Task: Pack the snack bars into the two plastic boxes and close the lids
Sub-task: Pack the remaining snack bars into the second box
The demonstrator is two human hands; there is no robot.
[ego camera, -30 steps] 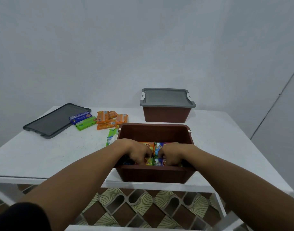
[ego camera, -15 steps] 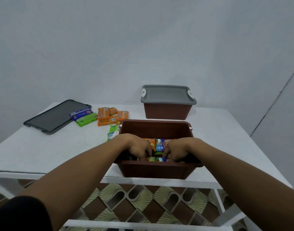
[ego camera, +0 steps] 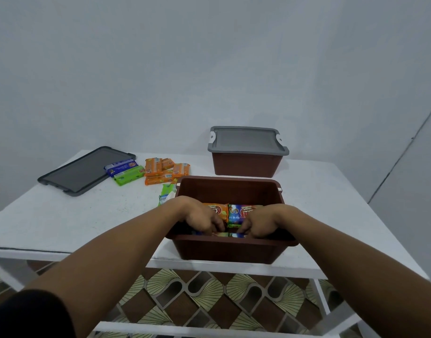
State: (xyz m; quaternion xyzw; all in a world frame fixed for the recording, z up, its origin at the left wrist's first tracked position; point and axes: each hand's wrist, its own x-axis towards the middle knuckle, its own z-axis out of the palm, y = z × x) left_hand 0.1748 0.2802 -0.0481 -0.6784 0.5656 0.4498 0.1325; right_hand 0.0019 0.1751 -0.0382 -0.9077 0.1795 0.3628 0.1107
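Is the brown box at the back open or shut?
Shut: a grey plastic lid sits flat on the far brown plastic box, covering its top.

The left hand point(ego camera: 201, 217) and right hand point(ego camera: 262, 222) fill the near half of the open box point(ego camera: 229, 189), leaving only its far half free above the packed bars point(ego camera: 243, 212). The closed box point(ego camera: 247, 164) stands close behind, barring a straight reach past. To the left (a green packet point(ego camera: 166, 194) lies just beside the wall), loose bars point(ego camera: 165, 170) and a lid point(ego camera: 85, 170) crowd the bench point(ego camera: 331, 191); its right side offers open passage.
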